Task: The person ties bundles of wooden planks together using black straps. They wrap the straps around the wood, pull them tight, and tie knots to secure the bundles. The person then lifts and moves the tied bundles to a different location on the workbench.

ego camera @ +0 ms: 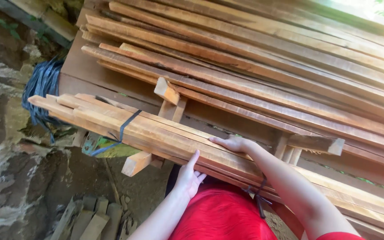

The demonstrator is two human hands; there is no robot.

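Observation:
A bundle of long wooden slats (156, 133) runs from upper left to lower right in front of me, tied by a dark strap (123, 129) near its left end and another strap (259, 195) near my right forearm. My left hand (187, 177) grips the bundle's near edge from below, thumb pointing up against the side. My right hand (233, 143) lies on the bundle's top face, fingers curled over the wood. A red garment (221, 213) shows under the bundle between my arms.
A large stack of long planks (263, 58) fills the background on short wooden spacer blocks (166, 91). A coil of dark blue strapping (43, 84) hangs at the left. Rough stone and dirt ground (14, 169) lies below, with several wood offcuts (90, 218).

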